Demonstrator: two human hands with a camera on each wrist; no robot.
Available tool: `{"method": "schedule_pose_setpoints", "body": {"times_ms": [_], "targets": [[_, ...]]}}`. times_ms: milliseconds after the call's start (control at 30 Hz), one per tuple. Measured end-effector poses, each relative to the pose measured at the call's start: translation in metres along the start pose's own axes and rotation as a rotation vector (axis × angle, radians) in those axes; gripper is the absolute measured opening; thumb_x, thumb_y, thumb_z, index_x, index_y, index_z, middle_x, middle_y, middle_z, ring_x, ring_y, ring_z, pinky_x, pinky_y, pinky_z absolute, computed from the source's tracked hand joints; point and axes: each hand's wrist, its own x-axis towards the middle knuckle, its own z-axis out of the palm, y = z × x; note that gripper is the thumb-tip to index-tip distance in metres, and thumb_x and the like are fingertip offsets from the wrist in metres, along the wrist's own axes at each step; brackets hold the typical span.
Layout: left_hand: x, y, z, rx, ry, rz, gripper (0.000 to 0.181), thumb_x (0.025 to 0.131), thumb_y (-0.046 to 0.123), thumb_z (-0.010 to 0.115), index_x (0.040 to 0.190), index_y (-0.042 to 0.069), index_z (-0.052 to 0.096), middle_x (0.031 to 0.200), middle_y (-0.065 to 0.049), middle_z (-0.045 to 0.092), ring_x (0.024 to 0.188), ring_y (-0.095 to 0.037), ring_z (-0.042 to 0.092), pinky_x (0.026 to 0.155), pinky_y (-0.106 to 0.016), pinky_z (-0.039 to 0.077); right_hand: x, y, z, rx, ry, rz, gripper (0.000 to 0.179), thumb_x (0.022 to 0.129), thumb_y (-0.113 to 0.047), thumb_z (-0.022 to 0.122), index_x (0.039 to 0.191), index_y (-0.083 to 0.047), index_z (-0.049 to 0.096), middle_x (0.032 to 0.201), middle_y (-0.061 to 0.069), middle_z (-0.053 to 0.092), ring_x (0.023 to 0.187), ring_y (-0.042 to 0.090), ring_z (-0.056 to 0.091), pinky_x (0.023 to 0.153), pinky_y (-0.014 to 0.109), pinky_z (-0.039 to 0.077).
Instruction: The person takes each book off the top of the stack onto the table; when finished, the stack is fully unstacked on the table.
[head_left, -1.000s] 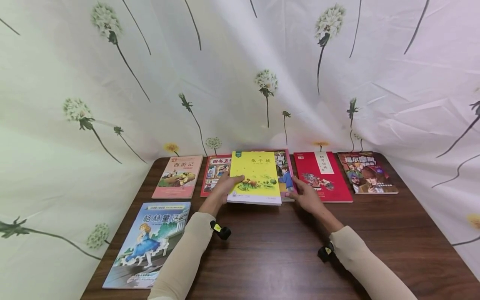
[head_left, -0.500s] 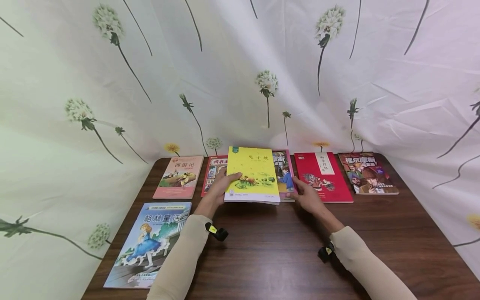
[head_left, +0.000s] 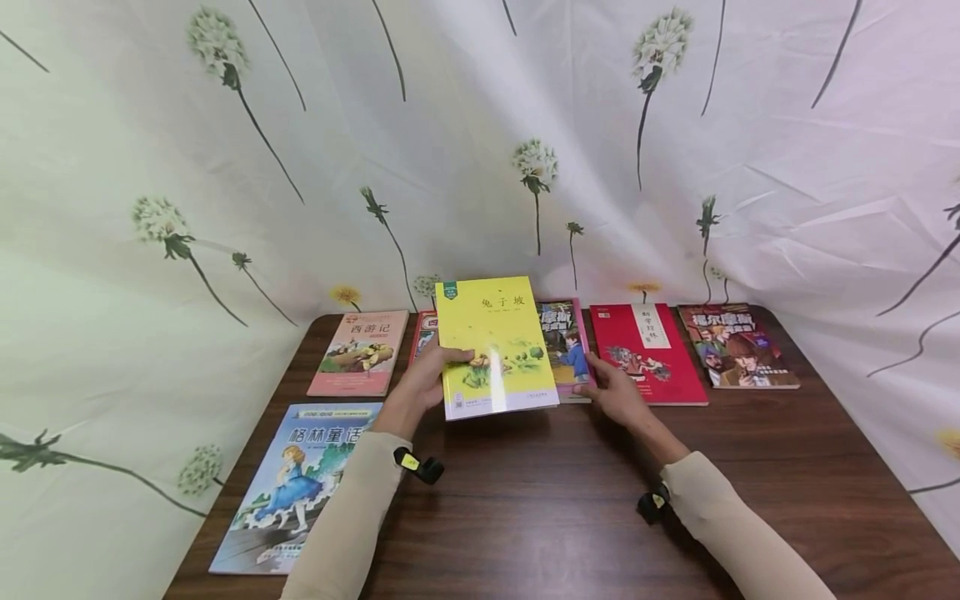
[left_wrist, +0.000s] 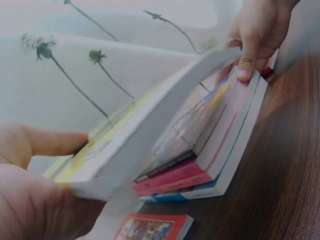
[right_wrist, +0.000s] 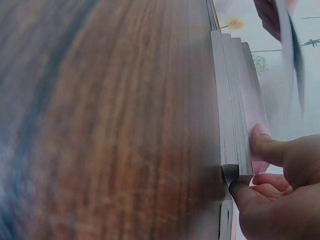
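Note:
A yellow book [head_left: 495,350] is tilted up over the middle of the back row, its left edge gripped by my left hand [head_left: 426,379] with the thumb on the cover. The left wrist view shows the yellow book [left_wrist: 135,130] bending, raised off a stack of books [left_wrist: 215,145] with dark, pink and blue-white spines. My right hand [head_left: 618,396] grips that stack's right side. In the right wrist view its thumb lies on the upper cover and its fingers [right_wrist: 270,187] curl at the corner. The stack's top book [head_left: 567,354], with a boy in blue, is partly covered.
To the right lie a red book [head_left: 637,358] and a dark comic-style book [head_left: 738,350]. A pink book [head_left: 360,354] is at back left, a blue book [head_left: 300,483] in front of it. A red-edged book [head_left: 426,325] shows behind the left hand. A dandelion-print curtain [head_left: 465,167] borders the brown table [head_left: 525,517].
My left hand has lifted the yellow book and shifted it left, tilting it and uncovering more of the book beneath. My right hand has stayed at the stack's right side.

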Motion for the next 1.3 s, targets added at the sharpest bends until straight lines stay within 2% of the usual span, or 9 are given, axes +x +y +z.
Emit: {"method": "schedule_pose_setpoints", "body": {"times_ms": [133, 333, 533, 600, 733, 967, 1133, 1300], "targets": [[-0.006, 0.004, 0.002, -0.047, 0.026, -0.005, 0.067, 0.103, 0.001, 0.055, 0.160, 0.030, 0.038, 0.127, -0.009, 0.071, 0.105, -0.024, 0.079, 0.085, -0.044, 0.067, 0.001, 0.002, -0.001, -0.015, 0.006, -0.021, 0.078, 0.101, -0.017, 0.074, 0.165, 0.002, 0.033, 0.170, 0.026, 0.035, 0.156, 0.041, 0.039, 0.122, 0.054, 0.041], [-0.014, 0.008, -0.001, -0.071, 0.011, -0.001, 0.052, 0.108, 0.013, 0.057, 0.157, 0.028, 0.049, 0.125, -0.006, 0.074, 0.105, -0.025, 0.080, 0.084, -0.047, 0.067, 0.001, 0.003, -0.001, -0.014, 0.002, -0.037, 0.077, 0.102, -0.016, 0.074, 0.164, 0.004, 0.033, 0.170, 0.027, 0.034, 0.158, 0.042, 0.036, 0.124, 0.054, 0.039], [-0.024, 0.019, -0.005, -0.061, 0.003, 0.000, 0.054, 0.108, 0.010, 0.059, 0.158, 0.028, 0.049, 0.123, -0.004, 0.076, 0.105, -0.024, 0.080, 0.087, -0.046, 0.067, 0.001, 0.003, -0.002, -0.006, -0.006, -0.025, 0.078, 0.102, -0.015, 0.073, 0.165, 0.002, 0.032, 0.170, 0.027, 0.034, 0.157, 0.043, 0.037, 0.123, 0.053, 0.040], [-0.029, 0.021, -0.005, -0.058, -0.019, 0.002, 0.056, 0.109, 0.009, 0.057, 0.160, 0.027, 0.047, 0.124, -0.003, 0.076, 0.107, -0.024, 0.079, 0.088, -0.047, 0.066, 0.000, 0.002, -0.002, -0.002, -0.010, -0.026, 0.078, 0.102, -0.014, 0.072, 0.166, 0.002, 0.031, 0.171, 0.026, 0.033, 0.157, 0.043, 0.038, 0.122, 0.053, 0.041], [-0.040, 0.025, -0.008, -0.006, -0.011, 0.002, 0.052, 0.109, 0.012, 0.058, 0.158, 0.023, 0.046, 0.120, -0.003, 0.077, 0.104, -0.023, 0.080, 0.086, -0.045, 0.067, 0.000, 0.003, -0.002, -0.005, -0.012, -0.044, 0.077, 0.102, -0.013, 0.073, 0.165, 0.003, 0.031, 0.170, 0.027, 0.034, 0.155, 0.043, 0.041, 0.121, 0.053, 0.042], [-0.058, 0.026, -0.013, -0.007, -0.069, -0.021, 0.055, 0.110, 0.011, 0.056, 0.162, 0.020, 0.042, 0.122, -0.003, 0.078, 0.106, -0.025, 0.080, 0.087, -0.047, 0.067, 0.002, 0.005, -0.002, -0.013, -0.007, -0.060, 0.077, 0.101, -0.013, 0.074, 0.164, 0.004, 0.034, 0.170, 0.026, 0.034, 0.158, 0.041, 0.034, 0.124, 0.055, 0.038], [-0.068, 0.026, -0.017, -0.007, -0.032, -0.035, 0.055, 0.108, 0.011, 0.059, 0.161, 0.020, 0.044, 0.120, -0.003, 0.078, 0.106, -0.024, 0.080, 0.087, -0.045, 0.067, 0.003, 0.006, -0.002, -0.022, -0.006, -0.052, 0.078, 0.100, -0.015, 0.076, 0.164, 0.002, 0.035, 0.170, 0.026, 0.035, 0.157, 0.042, 0.037, 0.124, 0.055, 0.038], [-0.077, 0.026, -0.021, -0.033, -0.056, -0.035, 0.057, 0.109, 0.009, 0.056, 0.163, 0.021, 0.042, 0.124, -0.003, 0.078, 0.109, -0.025, 0.079, 0.089, -0.047, 0.066, 0.003, 0.006, -0.002, -0.031, -0.004, -0.054, 0.078, 0.099, -0.015, 0.076, 0.164, 0.003, 0.035, 0.170, 0.026, 0.035, 0.158, 0.042, 0.036, 0.124, 0.055, 0.037]]}}
